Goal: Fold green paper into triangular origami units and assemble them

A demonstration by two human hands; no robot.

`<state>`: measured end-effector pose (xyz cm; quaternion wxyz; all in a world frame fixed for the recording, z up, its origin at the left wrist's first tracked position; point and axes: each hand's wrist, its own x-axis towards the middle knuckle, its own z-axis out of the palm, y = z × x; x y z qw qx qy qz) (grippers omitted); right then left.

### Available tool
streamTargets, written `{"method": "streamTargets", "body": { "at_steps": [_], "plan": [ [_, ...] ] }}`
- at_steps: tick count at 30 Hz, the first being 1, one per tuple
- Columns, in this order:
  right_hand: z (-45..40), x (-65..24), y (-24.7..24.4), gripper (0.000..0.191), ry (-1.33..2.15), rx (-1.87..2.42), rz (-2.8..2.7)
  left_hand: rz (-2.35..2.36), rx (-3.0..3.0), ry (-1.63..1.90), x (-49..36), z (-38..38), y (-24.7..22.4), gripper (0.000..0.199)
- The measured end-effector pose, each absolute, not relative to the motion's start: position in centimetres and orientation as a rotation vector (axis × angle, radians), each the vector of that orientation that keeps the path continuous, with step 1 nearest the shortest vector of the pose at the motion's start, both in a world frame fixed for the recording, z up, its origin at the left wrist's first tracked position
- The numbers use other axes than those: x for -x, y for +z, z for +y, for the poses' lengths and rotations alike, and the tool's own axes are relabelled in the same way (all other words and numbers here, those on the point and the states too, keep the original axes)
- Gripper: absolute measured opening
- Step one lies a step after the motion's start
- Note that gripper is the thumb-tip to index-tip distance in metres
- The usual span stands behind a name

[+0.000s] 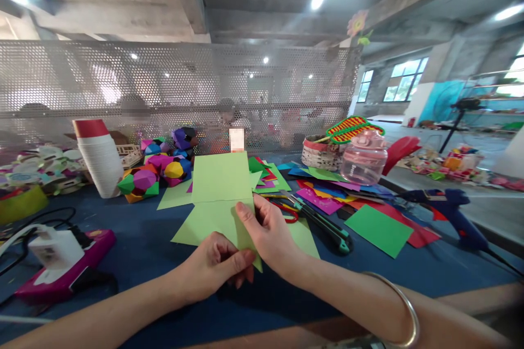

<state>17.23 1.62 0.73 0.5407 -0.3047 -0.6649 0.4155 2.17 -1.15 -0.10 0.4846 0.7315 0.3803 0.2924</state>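
Both of my hands grip a light green sheet of paper (pixel 221 177), which stands up from the table and has a crease across its middle. My left hand (pixel 223 262) pinches the lower edge between thumb and fingers. Higher on the right side, my right hand (pixel 272 232) holds the sheet with the thumb in front and the fingers partly hidden behind. More light green paper (pixel 309 237) lies underneath on the blue table. Beyond my right hand are a green-and-black utility knife (pixel 323 221) and red-handled scissors (pixel 290 212).
Right: a green paper square (pixel 379 229), stacked coloured paper, a pink water bottle (pixel 364 158), a woven basket (pixel 321 152) and a blue glue gun (pixel 454 215). Left: folded paper balls (pixel 141 181), stacked paper cups (pixel 98 158) and a purple power strip (pixel 65 267). A perforated metal screen (pixel 172 82) stands behind.
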Motion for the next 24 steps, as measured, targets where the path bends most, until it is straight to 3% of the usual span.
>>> {"method": "streamTargets", "body": {
  "at_steps": [10, 24],
  "plan": [
    [1.38, -17.05, 0.80, 0.030, 1.100, 0.647, -1.492, 0.722, -1.706, 0.659, -2.60, -1.15, -0.17, 0.060],
    [1.41, -17.00, 0.95, 0.024, 1.174, 0.524, -1.441, 0.974, -1.802, 0.646, -2.79, -1.80, 0.26, 0.038]
  ]
}}
